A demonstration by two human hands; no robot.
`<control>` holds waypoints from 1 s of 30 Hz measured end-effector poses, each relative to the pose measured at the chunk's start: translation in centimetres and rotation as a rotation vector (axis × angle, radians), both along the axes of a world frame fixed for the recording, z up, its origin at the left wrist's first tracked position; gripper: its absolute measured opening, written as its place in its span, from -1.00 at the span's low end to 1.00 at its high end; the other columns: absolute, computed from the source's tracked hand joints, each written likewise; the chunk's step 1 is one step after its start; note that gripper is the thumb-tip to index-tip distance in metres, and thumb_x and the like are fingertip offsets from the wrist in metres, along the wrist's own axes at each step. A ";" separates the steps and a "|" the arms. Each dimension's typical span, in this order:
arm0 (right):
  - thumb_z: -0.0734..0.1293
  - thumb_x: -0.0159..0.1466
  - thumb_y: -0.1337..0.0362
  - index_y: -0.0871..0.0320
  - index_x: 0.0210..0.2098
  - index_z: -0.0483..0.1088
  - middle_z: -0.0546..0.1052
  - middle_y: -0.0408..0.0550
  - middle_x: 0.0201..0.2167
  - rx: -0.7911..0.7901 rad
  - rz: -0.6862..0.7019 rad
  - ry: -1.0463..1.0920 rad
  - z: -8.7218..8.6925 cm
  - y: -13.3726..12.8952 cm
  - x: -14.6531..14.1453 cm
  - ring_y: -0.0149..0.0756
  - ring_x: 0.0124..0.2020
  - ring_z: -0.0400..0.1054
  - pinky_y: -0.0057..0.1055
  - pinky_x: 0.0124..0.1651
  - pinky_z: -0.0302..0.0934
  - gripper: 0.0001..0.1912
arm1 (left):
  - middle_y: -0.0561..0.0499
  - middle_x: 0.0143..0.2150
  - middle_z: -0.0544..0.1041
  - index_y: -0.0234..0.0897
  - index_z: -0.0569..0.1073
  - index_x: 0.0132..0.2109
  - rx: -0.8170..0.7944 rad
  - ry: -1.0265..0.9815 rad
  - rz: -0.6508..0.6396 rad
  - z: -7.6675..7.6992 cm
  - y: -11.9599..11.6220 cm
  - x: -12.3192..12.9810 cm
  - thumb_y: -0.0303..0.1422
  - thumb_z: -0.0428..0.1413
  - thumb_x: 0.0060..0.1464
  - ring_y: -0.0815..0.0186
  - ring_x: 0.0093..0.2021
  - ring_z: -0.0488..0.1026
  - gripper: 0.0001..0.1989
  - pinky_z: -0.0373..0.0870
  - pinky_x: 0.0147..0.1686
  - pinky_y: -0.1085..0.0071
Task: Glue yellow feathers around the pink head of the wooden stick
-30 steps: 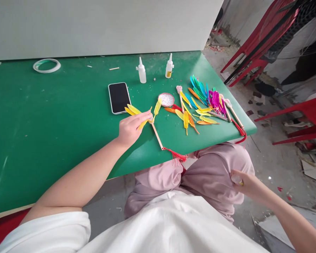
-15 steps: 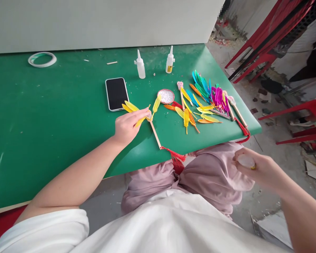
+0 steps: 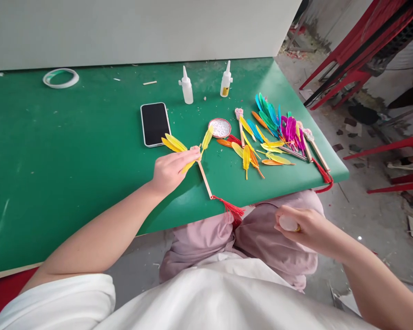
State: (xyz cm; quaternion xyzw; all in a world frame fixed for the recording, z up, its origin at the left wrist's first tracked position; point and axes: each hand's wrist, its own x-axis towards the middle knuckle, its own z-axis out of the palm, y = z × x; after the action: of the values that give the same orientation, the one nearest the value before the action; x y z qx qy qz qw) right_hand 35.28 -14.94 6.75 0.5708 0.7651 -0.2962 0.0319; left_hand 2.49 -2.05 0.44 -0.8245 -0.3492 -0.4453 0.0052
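Note:
My left hand (image 3: 174,168) is closed on the head of a small feather fan with yellow feathers (image 3: 207,136) spread to both sides. The fan's pale wooden handle (image 3: 204,179) points toward me, and its red tassel (image 3: 231,208) hangs at the table edge. Over my lap, my right hand (image 3: 306,225) grips a small bottle (image 3: 288,223), whose round translucent base faces up; fingers hide its nozzle. Loose yellow feathers (image 3: 247,160) and orange feathers (image 3: 223,143) lie right of the fan, near a round white dish (image 3: 220,127) with a red rim.
Two white nozzle bottles (image 3: 187,86) stand at the back of the green table (image 3: 72,169). A phone (image 3: 155,123) and a roll of tape (image 3: 61,79) lie leftward. Blue-green feathers (image 3: 266,114), purple feathers (image 3: 291,130) and tasselled sticks (image 3: 317,150) lie right. Red chairs (image 3: 392,160) stand beyond.
My right hand has moved left over my lap with the bottle, closer to the fan. My left hand still holds the fan in about the same place. The view has shifted slightly.

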 end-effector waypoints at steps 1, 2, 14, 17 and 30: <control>0.19 0.14 0.30 0.06 -0.34 0.25 0.48 -0.21 -0.44 -0.067 0.027 0.013 0.2 0.2 0.0 -0.39 -0.48 0.33 -0.48 -0.39 0.17 -0.93 | 0.08 -0.14 0.53 -0.17 0.48 -0.15 0.016 -0.001 -0.004 0.0 0.0 0.0 -0.46 0.04 0.11 0.38 -0.18 0.50 -0.81 0.47 -0.18 0.51; 0.18 0.15 0.30 0.06 -0.32 0.24 0.49 -0.20 -0.41 -0.114 0.041 0.026 0.4 0.4 -0.1 -0.39 -0.46 0.34 -0.47 -0.37 0.17 -0.92 | 0.08 -0.14 0.53 -0.17 0.48 -0.14 0.031 -0.004 -0.007 0.0 0.0 0.1 -0.47 0.04 0.11 0.39 -0.19 0.51 -0.80 0.47 -0.18 0.53; 0.19 0.20 0.15 0.06 -0.37 0.27 0.47 -0.16 -0.43 -0.001 -0.021 0.104 2.0 2.7 0.2 -0.39 -0.45 0.32 -0.46 -0.37 0.18 -0.87 | 0.05 -0.10 0.51 -0.19 0.44 -0.07 0.054 0.050 -0.062 -0.5 0.2 -0.4 -0.52 0.07 0.07 0.38 -0.15 0.49 -0.73 0.47 -0.14 0.49; 0.20 0.20 0.15 0.07 -0.35 0.28 0.47 -0.13 -0.41 -0.003 -0.014 0.113 2.5 2.8 0.1 -0.38 -0.43 0.32 -0.45 -0.36 0.19 -0.86 | 0.06 -0.09 0.51 -0.18 0.44 -0.06 0.050 0.062 -0.078 -0.6 0.2 -0.4 -0.52 0.05 0.09 0.38 -0.13 0.48 -0.73 0.47 -0.13 0.49; 0.36 0.07 0.14 0.01 -0.18 0.20 0.36 -0.21 -0.57 0.219 -0.438 0.558 4.0 5.8 -1.9 -0.38 -0.61 0.20 -0.42 -0.57 0.14 -0.64 | 0.07 -0.20 0.56 -0.26 0.43 -0.11 -0.025 -0.081 0.093 -0.4 0.2 -0.1 -0.49 0.11 0.05 0.45 -0.26 0.52 -0.79 0.41 -0.25 0.63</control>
State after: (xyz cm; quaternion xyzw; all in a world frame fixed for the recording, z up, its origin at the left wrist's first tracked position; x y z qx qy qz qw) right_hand 33.39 -9.11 10.72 0.6184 0.6310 -0.3567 -0.3036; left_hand 2.38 -1.90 0.06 -0.7886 -0.3927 -0.4731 0.0014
